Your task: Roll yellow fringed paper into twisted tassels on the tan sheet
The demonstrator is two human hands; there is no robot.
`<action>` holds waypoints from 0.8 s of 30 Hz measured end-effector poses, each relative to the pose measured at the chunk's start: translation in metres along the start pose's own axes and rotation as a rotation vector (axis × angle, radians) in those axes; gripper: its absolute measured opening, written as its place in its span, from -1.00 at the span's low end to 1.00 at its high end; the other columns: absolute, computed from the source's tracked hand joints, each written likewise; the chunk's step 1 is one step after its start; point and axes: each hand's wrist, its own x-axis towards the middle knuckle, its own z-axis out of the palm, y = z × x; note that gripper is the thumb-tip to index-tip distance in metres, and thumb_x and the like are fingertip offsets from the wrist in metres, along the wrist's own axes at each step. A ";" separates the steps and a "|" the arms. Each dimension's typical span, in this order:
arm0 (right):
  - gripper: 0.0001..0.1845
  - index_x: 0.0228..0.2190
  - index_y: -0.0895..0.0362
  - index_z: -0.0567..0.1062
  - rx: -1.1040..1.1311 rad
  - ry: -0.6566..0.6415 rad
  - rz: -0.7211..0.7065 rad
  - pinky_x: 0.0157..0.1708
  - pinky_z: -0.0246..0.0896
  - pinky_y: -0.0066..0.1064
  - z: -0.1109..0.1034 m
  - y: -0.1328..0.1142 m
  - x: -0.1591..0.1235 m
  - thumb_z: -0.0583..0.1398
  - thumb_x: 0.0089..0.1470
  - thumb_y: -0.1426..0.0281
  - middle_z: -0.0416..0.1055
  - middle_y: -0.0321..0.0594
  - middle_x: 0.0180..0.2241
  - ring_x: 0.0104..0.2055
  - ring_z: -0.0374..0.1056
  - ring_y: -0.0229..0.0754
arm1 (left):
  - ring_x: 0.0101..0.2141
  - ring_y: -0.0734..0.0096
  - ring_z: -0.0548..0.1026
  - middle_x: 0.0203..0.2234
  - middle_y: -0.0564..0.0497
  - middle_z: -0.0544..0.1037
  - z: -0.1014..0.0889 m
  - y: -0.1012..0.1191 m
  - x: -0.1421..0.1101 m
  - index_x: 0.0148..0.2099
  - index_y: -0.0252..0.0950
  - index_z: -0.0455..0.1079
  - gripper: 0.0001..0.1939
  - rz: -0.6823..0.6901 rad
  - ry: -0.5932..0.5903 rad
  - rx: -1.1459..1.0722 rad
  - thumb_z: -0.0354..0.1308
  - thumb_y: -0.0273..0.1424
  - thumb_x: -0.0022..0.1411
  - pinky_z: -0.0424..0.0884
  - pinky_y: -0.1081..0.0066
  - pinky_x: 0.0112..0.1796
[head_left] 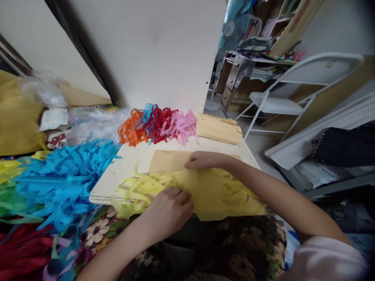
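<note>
A sheet of thin yellow paper (209, 191) with fringed ends lies across the near side of a small white table (134, 154). Its cut strips spread out to the left and right of a plain middle. My left hand (171, 207) rests on the near left part of the sheet, its fingers curled in and closed on the paper. At the far edge of the sheet, my right hand (203, 160) pinches the paper, its fingertips partly hidden. Beneath the yellow sheet, a flat tan paper piece (165, 160) shows along the far side.
Orange (133, 128), red (161, 123) and pink fringed paper (184, 125) line the table's back, beside a folded tan paper packet (218, 128). Blue fringed paper (67, 175) piles up at the left. A white folding chair (281, 103) stands at the back right.
</note>
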 end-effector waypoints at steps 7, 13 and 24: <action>-0.86 -0.62 0.21 0.32 0.203 -0.126 -0.093 -0.68 -0.11 -0.57 -0.002 0.000 0.009 0.07 -0.14 0.40 0.15 -0.39 -0.69 -0.66 0.02 -0.43 | -0.39 0.38 0.34 -0.43 -0.02 0.40 0.001 -0.001 0.000 -0.39 -0.30 0.30 -0.78 0.000 -0.012 -0.001 -0.16 -0.42 0.15 0.30 0.36 -0.36; -0.87 -0.51 0.22 0.33 0.284 -0.030 -0.137 -0.60 0.02 -0.62 0.002 -0.001 0.021 0.09 -0.25 0.59 0.29 -0.37 -0.59 -0.56 0.17 -0.40 | -0.39 0.38 0.35 -0.42 -0.03 0.41 0.001 -0.001 0.001 -0.40 -0.30 0.30 -0.80 0.004 -0.001 0.009 -0.14 -0.44 0.13 0.30 0.36 -0.36; -0.62 -0.34 0.25 0.35 0.314 0.077 -0.258 -0.49 0.12 -0.59 0.015 -0.001 0.028 0.04 -0.31 0.71 0.39 -0.28 -0.46 -0.45 0.26 -0.36 | -0.38 0.38 0.35 -0.43 -0.03 0.41 0.003 -0.002 0.000 -0.40 -0.29 0.30 -0.80 -0.002 -0.011 0.004 -0.14 -0.42 0.14 0.30 0.35 -0.34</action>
